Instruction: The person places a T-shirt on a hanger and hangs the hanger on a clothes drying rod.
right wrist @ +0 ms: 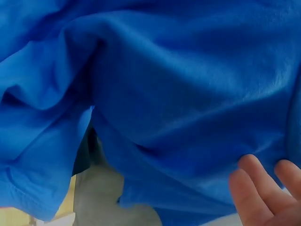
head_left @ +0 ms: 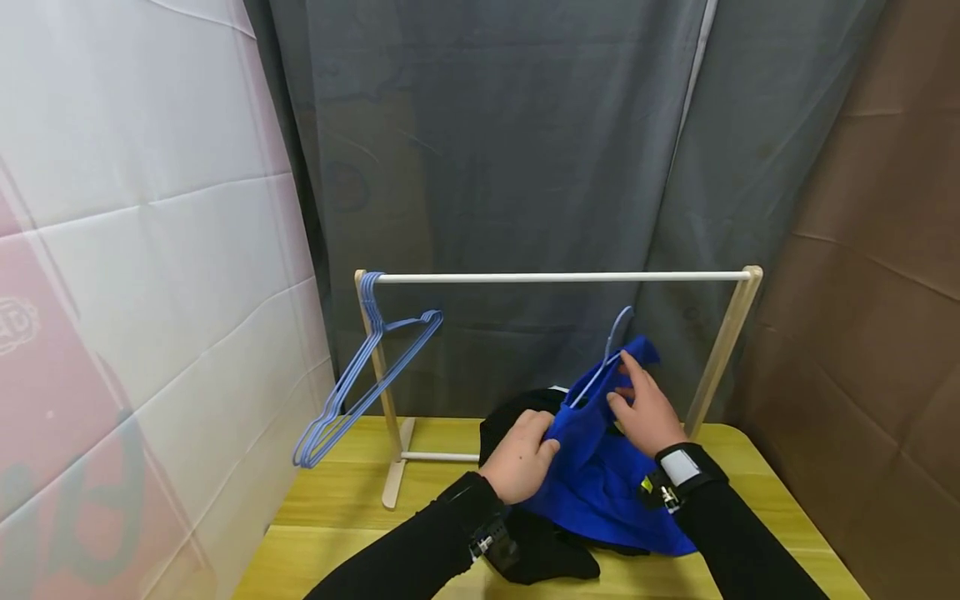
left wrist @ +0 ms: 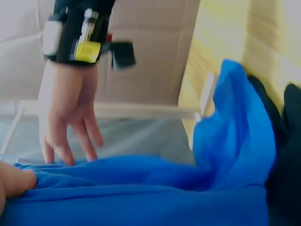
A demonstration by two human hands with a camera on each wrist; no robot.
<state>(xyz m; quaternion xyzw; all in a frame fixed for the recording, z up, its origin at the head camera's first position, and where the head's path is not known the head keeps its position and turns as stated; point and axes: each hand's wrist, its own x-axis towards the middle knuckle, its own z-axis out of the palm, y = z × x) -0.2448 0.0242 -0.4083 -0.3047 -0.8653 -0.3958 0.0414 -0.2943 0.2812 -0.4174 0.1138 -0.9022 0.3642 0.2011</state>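
Note:
A blue garment [head_left: 581,467], its folds hanging down toward the table, is partly on a light blue hanger [head_left: 611,337]. The hanger's hook and one sloping arm show above the cloth; the rest is hidden inside. My left hand [head_left: 521,457] grips the garment's left edge, and its thumb [left wrist: 21,181] lies on the cloth in the left wrist view. At the upper right part of the garment is my right hand [head_left: 648,412], index finger by the hanger's arm and thumb held apart. In the right wrist view its fairly straight fingers [right wrist: 263,190] touch the blue cloth.
A rack with a white rod [head_left: 562,277] and wooden posts [head_left: 723,354] stands on the wooden table [head_left: 330,533]. Several blue hangers [head_left: 352,400] hang at its left end. Black cloth [head_left: 551,554] lies under and behind the blue garment. A grey curtain [head_left: 487,167] closes the back.

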